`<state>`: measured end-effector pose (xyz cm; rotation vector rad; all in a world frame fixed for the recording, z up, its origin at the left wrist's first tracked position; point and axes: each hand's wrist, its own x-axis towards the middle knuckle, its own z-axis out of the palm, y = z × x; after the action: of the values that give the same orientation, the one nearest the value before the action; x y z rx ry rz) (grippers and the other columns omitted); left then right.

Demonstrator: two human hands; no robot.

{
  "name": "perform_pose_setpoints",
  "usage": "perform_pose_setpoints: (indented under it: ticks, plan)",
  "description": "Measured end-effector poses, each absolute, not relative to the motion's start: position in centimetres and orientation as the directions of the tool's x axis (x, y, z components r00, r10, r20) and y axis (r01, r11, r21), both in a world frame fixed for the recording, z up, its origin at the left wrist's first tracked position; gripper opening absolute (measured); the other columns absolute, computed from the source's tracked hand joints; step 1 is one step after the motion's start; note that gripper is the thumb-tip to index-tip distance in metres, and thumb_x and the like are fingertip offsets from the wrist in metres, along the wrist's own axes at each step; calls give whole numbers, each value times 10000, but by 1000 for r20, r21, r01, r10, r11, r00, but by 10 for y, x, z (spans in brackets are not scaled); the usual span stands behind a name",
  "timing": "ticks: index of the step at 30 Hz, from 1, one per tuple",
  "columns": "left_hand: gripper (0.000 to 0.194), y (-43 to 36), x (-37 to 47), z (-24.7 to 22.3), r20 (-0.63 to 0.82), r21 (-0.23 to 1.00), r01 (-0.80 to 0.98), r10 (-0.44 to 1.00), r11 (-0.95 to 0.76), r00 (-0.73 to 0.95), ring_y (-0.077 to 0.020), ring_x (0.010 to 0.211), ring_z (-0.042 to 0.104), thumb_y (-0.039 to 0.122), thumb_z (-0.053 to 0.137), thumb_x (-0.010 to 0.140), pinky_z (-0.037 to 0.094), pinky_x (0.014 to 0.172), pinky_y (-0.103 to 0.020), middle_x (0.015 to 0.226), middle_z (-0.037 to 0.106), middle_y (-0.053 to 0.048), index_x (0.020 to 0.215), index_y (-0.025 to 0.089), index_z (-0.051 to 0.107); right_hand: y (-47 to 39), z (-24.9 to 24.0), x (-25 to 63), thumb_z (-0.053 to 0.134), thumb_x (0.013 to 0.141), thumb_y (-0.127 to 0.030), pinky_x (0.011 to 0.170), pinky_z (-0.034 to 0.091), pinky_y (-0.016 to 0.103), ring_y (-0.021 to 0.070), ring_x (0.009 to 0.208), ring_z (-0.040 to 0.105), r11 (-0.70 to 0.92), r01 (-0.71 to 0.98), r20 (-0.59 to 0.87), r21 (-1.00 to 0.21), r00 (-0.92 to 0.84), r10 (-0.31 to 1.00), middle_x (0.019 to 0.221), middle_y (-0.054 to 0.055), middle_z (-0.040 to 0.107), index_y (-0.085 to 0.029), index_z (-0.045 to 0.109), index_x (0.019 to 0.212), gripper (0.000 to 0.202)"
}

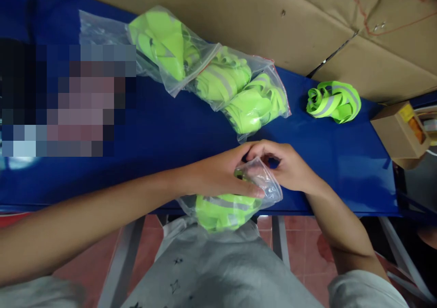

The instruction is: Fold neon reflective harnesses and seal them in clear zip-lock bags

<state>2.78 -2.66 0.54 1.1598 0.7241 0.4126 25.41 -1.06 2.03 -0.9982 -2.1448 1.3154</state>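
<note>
A clear zip bag (269, 187) with a bundle of neon-yellow reflective strap (225, 212) inside lies at the table's front edge, close to my body. My left hand (228, 173) reaches over the bag, its thumb pressed on the plastic near the opening. Across from it, my right hand (287, 164) is closed with curled fingers at the bag's upper edge. Some fingertips of both hands are hidden behind the plastic and each other. Beyond my hands lie filled bags of the same yellow straps (254, 105).
More bagged straps (157, 39) lie further left at the back. A loose rolled reflective strap (334, 102) sits on the blue table (344, 162) at the right. A small cardboard box (398, 130) stands at the right end, and large cardboard (239, 21) borders the back.
</note>
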Motion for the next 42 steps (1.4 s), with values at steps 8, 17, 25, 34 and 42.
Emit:
perform_pose_setpoints:
  ticks: [8,17,25,34,42]
  plan:
    - [590,-20,25,18,-359,886,116,506,449,784,-215,995,739,394,865,817,556,777,-261,1124,772,-62,1334,211,648,-15,37,260,709,977,-154,684,577,196,125,772,784,451,380,163,-808,-590,791,898,2,833,-219,804,975,115]
    - [384,-17,20,20,-337,932,124,695,339,635,-149,809,682,509,576,1034,479,666,-211,927,780,-31,1036,192,793,-12,39,268,604,1050,-520,722,595,267,147,877,728,161,224,62,-961,-395,917,1077,49,754,-259,716,1288,371]
    - [319,-14,15,25,-110,994,63,926,94,362,-238,1075,723,506,639,1018,563,998,-344,1045,797,-40,1018,249,829,-12,31,255,829,876,-511,490,301,209,58,541,370,55,374,-127,-926,-445,887,583,-66,448,-189,495,659,512]
    - [328,-16,21,19,-163,974,-119,960,193,228,-178,784,711,551,756,941,547,674,-288,888,767,-20,1028,235,746,-14,24,256,759,968,-427,550,359,242,81,585,459,169,332,28,-928,-390,920,649,-45,552,-197,695,904,247]
    - [279,-19,23,20,-123,980,-135,975,149,183,-207,890,776,449,751,965,629,836,-350,932,800,-31,919,216,605,-16,21,252,766,968,-385,532,335,254,73,545,414,248,391,102,-886,-358,928,610,-64,486,-200,703,920,202]
